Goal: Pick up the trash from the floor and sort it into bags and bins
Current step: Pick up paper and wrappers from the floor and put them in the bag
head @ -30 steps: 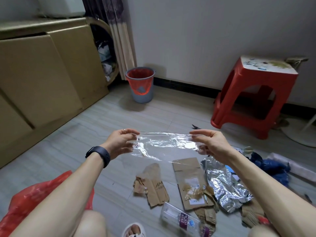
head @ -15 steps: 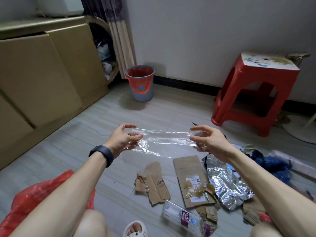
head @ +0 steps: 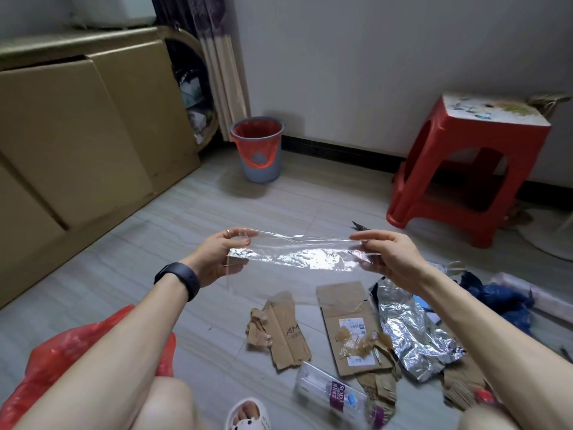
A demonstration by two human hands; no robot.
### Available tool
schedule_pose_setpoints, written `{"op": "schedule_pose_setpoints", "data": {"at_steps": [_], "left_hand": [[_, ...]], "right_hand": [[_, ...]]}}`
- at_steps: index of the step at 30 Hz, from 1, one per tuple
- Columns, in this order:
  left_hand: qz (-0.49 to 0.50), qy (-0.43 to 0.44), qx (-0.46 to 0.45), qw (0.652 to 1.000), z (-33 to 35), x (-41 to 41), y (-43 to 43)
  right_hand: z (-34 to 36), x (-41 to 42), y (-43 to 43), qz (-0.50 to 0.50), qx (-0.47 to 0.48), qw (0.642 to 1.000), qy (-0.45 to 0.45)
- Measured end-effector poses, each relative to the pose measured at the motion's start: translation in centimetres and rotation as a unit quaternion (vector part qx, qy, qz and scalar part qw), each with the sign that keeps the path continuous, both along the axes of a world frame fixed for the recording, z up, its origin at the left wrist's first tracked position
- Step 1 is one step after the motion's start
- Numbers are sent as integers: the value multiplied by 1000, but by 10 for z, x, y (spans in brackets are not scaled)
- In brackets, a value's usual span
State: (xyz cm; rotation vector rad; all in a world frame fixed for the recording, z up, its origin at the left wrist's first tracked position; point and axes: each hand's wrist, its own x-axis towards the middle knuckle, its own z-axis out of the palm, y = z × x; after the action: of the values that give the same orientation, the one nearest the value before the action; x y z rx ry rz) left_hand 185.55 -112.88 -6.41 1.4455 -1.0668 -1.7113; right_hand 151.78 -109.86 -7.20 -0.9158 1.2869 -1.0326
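Note:
A clear plastic sheet (head: 297,254) is stretched flat in the air between both hands, above the floor. My left hand (head: 221,254) pinches its left end and my right hand (head: 389,254) pinches its right end. Below lie torn brown cardboard pieces (head: 283,332), a flat cardboard mailer (head: 347,324), crumpled silver foil (head: 409,330), a clear soda bottle (head: 331,395) and blue plastic (head: 502,301). A red plastic bag (head: 59,358) sits at the lower left by my knee. A grey bin with a red liner (head: 257,148) stands by the far wall.
A red plastic stool (head: 465,169) stands at the right against the wall. Tan cabinets (head: 77,135) run along the left side. A curtain (head: 217,63) hangs in the corner. My sandalled foot (head: 248,414) is at the bottom edge.
Both hands have pulled a little further apart and the plastic sheet is stretched wider and flatter. The view has shifted slightly.

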Motion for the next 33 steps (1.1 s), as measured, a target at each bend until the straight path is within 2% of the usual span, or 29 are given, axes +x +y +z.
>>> {"op": "schedule_pose_setpoints", "data": {"at_steps": [5, 8, 12, 18, 22, 26, 31, 33], "left_hand": [[16, 46, 35, 998, 4, -3, 2], [7, 73, 61, 995, 9, -2, 3], [-3, -7, 26, 1000, 7, -11, 7], [86, 31, -49, 995, 9, -12, 5], [90, 13, -35, 995, 4, -8, 5], [53, -16, -8, 998, 0, -4, 5], [-7, -22, 44, 999, 7, 0, 6], [-11, -18, 31, 999, 8, -3, 7]], "right_hand": [[3, 1, -2, -7, 20, 999, -35], [0, 2, -1, -7, -11, 1000, 18], [-2, 6, -2, -47, -14, 999, 17], [3, 9, 0, -11, 8, 998, -63], [5, 6, 2, 29, 27, 999, -35], [10, 7, 1, 39, 39, 996, -65], [5, 10, 2, 29, -9, 998, 52], [1, 10, 1, 14, -17, 999, 41]]}}
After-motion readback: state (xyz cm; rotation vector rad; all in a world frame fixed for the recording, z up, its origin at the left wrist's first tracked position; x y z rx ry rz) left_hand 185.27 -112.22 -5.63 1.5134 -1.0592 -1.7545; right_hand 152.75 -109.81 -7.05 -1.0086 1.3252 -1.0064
